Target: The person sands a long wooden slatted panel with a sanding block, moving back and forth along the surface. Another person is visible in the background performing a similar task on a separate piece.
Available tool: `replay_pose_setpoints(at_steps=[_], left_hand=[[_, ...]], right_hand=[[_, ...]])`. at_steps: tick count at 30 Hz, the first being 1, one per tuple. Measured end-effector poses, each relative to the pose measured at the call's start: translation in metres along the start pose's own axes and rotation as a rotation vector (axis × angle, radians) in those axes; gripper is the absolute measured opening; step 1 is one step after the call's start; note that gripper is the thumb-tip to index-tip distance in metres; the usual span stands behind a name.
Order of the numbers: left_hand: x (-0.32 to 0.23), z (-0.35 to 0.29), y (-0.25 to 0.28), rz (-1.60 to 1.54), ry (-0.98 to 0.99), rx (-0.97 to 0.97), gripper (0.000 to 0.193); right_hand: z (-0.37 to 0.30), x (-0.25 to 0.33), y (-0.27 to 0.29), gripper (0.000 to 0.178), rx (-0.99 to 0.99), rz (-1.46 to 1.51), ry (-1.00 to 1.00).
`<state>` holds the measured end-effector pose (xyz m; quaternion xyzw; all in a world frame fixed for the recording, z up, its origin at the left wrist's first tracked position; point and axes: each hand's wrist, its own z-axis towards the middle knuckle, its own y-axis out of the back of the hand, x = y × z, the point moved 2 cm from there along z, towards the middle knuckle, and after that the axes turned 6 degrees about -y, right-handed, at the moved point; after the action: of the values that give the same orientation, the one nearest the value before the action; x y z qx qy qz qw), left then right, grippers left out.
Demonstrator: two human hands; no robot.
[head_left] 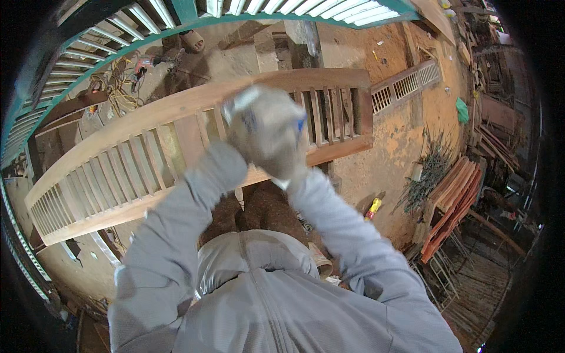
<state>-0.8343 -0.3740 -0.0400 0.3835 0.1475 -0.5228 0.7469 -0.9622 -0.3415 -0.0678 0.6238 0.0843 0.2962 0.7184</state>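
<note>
My left hand (240,120) and my right hand (279,141) are close together in front of me, over the middle of a long slatted wooden panel (189,106). Pale gloves seem to cover both, and motion blurs them. Their fingers are too smeared to show whether they grip anything. A small blue patch (301,125) shows at the right hand's edge; what it is I cannot make out. The panel has a curved upper rail, a lower rail and several upright slats, and it slants down toward the left. My hands hide part of its middle.
A teal frame with pale slats (247,13) stretches across the top and left. A red power tool (140,67) lies among yellow cords (115,88). Another slatted panel (406,86) rests at the far right. A yellow tool (373,208), dry twigs (432,167) and reddish boards (452,206) are to my right.
</note>
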Motion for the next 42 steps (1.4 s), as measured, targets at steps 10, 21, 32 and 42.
replay_pose_setpoints(at_steps=[10, 21, 32, 42], left_hand=[[0.041, 0.034, -0.012, 0.28, -0.17, -0.006, 0.024], [-0.047, -0.043, -0.021, 0.002, -0.015, -0.049, 0.039], [0.063, 0.031, -0.01, 0.244, -0.261, -0.217, 0.029], [-0.094, -0.036, -0.029, -0.024, 0.261, 0.506, 0.028]], right_hand=[[0.058, -0.01, 0.005, 0.047, 0.115, 0.274, -0.302], [-0.051, 0.008, 0.033, 0.036, 0.126, 0.289, -0.038], [0.06, -0.018, -0.003, 0.063, -0.144, 0.436, -0.061], [-0.109, -0.004, 0.027, 0.03, 0.156, 0.233, -0.072]])
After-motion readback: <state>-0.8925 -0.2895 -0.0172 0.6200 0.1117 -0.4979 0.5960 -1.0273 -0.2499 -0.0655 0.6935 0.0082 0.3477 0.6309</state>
